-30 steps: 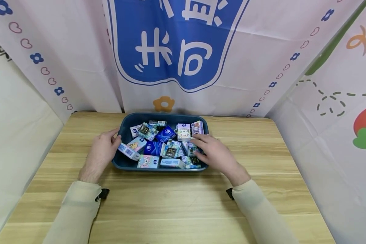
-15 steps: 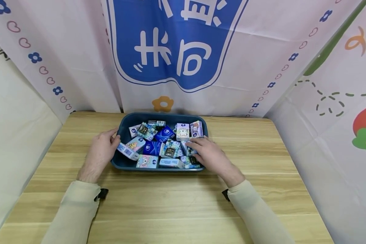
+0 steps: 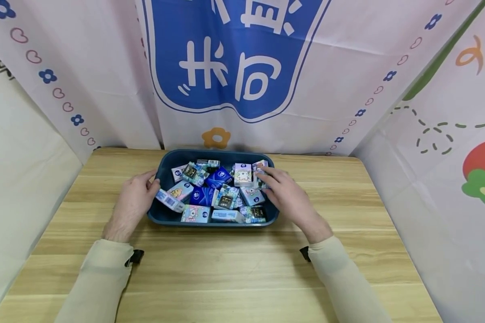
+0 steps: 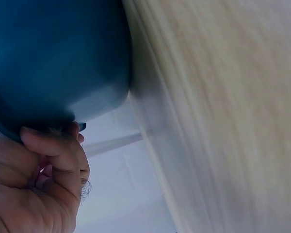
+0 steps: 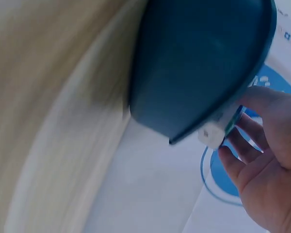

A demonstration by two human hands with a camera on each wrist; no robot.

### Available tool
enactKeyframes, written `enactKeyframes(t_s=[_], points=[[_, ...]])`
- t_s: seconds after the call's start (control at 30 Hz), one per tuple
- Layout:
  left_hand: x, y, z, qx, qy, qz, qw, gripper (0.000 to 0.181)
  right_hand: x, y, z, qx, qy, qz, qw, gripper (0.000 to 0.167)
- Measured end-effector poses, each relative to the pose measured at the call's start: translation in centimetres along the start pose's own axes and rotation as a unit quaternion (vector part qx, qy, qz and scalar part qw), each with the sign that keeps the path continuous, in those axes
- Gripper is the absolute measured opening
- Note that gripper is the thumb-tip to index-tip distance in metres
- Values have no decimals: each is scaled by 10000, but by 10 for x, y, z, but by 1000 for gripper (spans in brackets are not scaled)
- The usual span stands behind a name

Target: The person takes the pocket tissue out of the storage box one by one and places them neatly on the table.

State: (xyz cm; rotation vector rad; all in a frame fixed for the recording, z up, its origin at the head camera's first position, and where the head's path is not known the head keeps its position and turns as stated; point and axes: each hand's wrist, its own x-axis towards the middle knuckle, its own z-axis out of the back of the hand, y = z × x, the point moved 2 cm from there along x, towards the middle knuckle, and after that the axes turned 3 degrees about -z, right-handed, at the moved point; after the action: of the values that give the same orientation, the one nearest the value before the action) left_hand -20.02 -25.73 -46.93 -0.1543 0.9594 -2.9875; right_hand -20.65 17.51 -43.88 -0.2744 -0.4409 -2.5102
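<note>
A dark teal plastic bin [image 3: 210, 224] on the wooden table holds several small tissue packs in blue, floral and cartoon wrappers. My left hand [image 3: 132, 202] grips the bin's left rim, its fingers curled at the edge in the left wrist view. Over the right end, my right hand [image 3: 292, 202] holds a small floral tissue pack [image 5: 214, 133] between thumb and fingers. In the head view the fingers partly cover that pack. Just below them lies a light-blue cartoon tissue pack [image 3: 252, 196], and a lilac tissue pack [image 3: 243, 174] is to their left.
Bare wooden tabletop [image 3: 218, 278] extends in front of the bin and to both sides. Behind the bin hangs a printed cloth [image 3: 234, 58], close to the table's far edge. More cloth walls stand left and right.
My right hand has lifted the floral tissue pack and moved it towards the bin's back right, uncovering the light-blue pack. My left hand stays on the rim.
</note>
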Motion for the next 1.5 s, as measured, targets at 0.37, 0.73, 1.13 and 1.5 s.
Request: enactKeyframes(t_s=[0.37, 0.73, 1.13, 1.5], points=[[0, -2, 0, -65, 70, 49, 9999, 52, -3, -36, 14, 327, -576, -405, 9970, 59], [0, -2, 1, -47, -17, 52, 10000, 51, -3, -67, 12, 367, -561, -886, 9938, 59], [-1, -2, 0, -56, -10, 63, 10000, 52, 17, -95, -5, 84, 537, -1340, 9895, 59], [0, -1, -1, -57, -22, 12, 10000, 51, 52, -108, -12, -246, 1209, -1058, 9867, 53]])
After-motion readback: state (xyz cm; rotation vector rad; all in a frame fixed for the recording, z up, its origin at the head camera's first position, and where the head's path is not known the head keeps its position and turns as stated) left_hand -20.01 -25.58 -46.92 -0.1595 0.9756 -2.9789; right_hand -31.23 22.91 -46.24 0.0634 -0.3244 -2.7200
